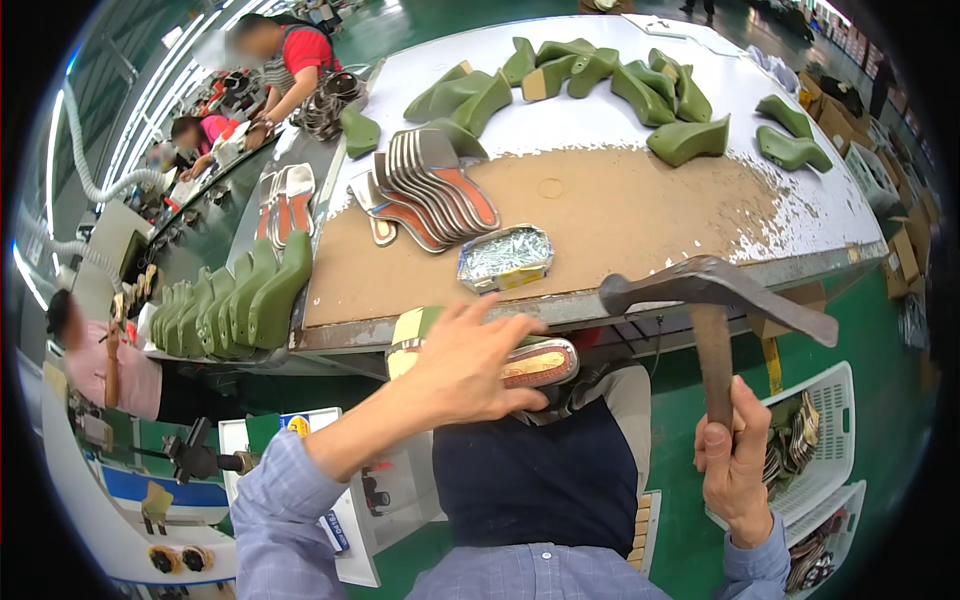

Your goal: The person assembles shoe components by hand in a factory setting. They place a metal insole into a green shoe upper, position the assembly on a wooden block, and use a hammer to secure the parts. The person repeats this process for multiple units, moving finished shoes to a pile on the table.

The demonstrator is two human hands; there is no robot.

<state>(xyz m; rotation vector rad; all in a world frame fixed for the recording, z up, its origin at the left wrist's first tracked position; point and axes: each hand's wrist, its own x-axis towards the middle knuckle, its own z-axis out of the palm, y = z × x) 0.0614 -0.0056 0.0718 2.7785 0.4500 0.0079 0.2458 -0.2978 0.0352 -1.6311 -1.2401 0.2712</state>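
Head view, workbench station: the person's left hand [470, 365] lies fingers spread, flat over a green shoe last with an insole on its sole [535, 365], pressing rather than gripping — fingers apart, not closed round it. The last sits in the lap area just below the bench edge [420, 325], at about 6 o'clock from the tin of small nails [505, 257]. The right hand [735, 465], at 4 o'clock from the last, is clamped in a fist on the handle of a hammer [715, 295], head raised level with the bench edge and well apart from the insole. Progress, as judged: the insole appears seated on the last, but no nails can be made out in it; fixing seems unfinished. A fan of unused insoles [435, 190] lies at 11 o'clock from the tin, and bare green lasts [600, 85] crowd the far side of the bench at 12 o'clock — much stock remains. A row of lasts [235, 300] stands at 9 o'clock. Other workers [285, 60] sit at 10 o'clock, hands on their own work.
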